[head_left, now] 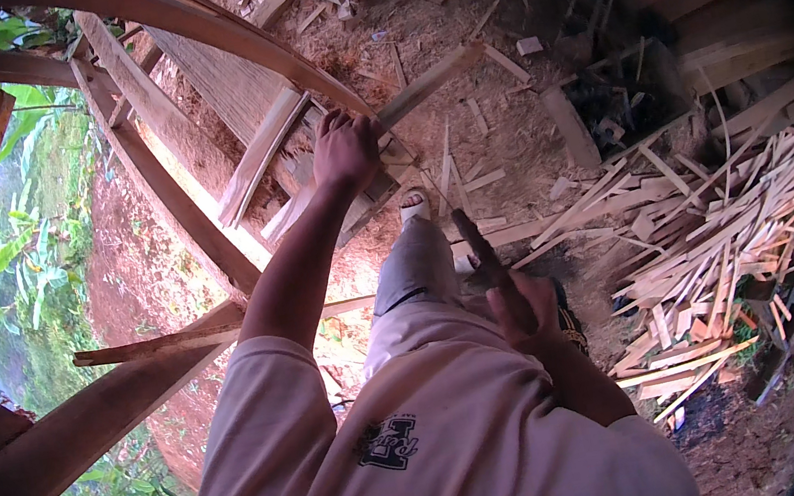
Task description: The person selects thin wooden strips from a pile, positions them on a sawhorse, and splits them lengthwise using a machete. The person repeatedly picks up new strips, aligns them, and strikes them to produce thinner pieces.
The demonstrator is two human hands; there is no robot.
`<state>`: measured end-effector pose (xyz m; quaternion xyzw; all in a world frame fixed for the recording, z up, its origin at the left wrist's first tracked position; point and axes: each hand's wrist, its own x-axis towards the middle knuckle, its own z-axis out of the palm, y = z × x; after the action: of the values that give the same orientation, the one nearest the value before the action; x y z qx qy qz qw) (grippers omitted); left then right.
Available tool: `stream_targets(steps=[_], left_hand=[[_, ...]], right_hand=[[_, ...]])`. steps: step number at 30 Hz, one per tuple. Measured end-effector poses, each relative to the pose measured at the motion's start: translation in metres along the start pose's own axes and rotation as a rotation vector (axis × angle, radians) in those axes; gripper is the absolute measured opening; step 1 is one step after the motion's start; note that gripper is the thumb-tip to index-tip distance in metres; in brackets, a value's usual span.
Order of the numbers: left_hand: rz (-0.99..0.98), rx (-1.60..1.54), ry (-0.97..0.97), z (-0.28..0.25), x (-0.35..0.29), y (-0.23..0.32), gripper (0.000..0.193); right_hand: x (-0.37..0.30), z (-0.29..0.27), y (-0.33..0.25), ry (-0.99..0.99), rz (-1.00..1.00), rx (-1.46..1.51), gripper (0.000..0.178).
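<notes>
Near the middle of the view, my left hand [347, 149] reaches forward with its fingers curled over the end of a wooden board [266, 150]. The exact grip is partly hidden by the back of the hand. A long wooden beam [275, 48] runs down from the upper left and meets the wood just beside those fingers. Lower and to the right, my right hand [528, 309] is closed around the dark handle of a slender tool [483, 252]. Its thin far end points up toward the left hand, and its kind cannot be made out.
A large pile of thin wood offcuts [708, 247] covers the ground at the right. Behind it sits a dark box-like frame [624, 103]. Timber posts [164, 193] and a crossing beam [108, 416] stand at the left, with green slope beyond. My foot [414, 208] is close to the boards.
</notes>
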<state>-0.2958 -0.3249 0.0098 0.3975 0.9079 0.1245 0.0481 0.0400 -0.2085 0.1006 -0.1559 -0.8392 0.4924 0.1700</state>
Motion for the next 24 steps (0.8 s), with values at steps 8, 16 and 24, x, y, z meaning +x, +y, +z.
stream_targets(steps=[8, 16, 24], left_hand=[[0.038, -0.056, -0.011, 0.002, -0.001, -0.004, 0.029], [0.121, -0.039, 0.057, 0.003, -0.002, -0.005, 0.031], [0.018, 0.029, 0.015, 0.008, -0.002, -0.004, 0.032]], right_hand=[[0.098, 0.050, 0.012, -0.001, 0.114, 0.367, 0.012], [0.130, 0.082, 0.023, -0.096, 0.126, 0.285, 0.013], [0.040, 0.054, 0.032, -0.036, 0.134, 0.251, 0.010]])
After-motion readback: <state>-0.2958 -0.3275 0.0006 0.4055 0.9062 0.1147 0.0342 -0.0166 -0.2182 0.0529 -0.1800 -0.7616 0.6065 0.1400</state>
